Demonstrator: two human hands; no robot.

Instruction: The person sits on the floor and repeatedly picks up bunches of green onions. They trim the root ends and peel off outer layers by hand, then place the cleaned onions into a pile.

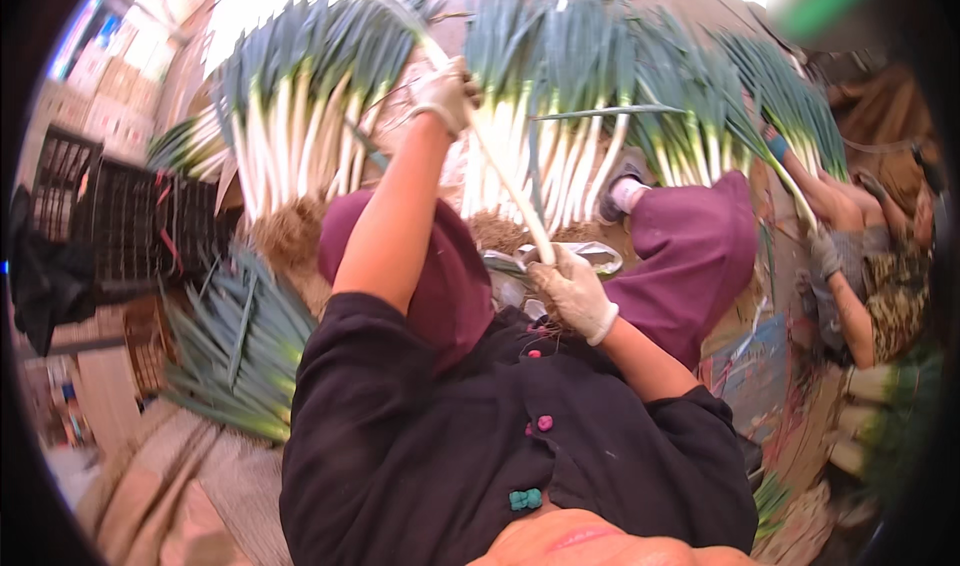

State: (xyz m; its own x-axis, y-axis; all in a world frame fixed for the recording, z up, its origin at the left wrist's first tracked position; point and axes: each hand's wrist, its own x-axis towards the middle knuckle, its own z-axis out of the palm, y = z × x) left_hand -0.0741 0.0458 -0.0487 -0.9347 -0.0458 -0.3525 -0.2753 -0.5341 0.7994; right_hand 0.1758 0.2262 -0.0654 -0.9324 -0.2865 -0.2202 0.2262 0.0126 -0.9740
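Note:
A long leek (504, 172) runs diagonally between my two gloved hands. My left hand (442, 94), in a whitish glove, is closed round its upper part near the green leaves. Around its root end my right hand (574, 288) is closed, with thin roots hanging below the glove. Beyond my knees lie rows of leeks with white stems and green tops, one bunch (285, 130) at the left and another (555, 138) in the middle. A white plastic wrapping (592, 252) lies between my legs, partly hidden by my right hand.
Black plastic crates (127, 213) stand at the left, above another heap of leeks (240, 341). At the right a co-worker's gloved hand (825, 254) holds a leek, near further bunches (787, 100). Cardboard boxes (112, 93) are stacked at the upper left.

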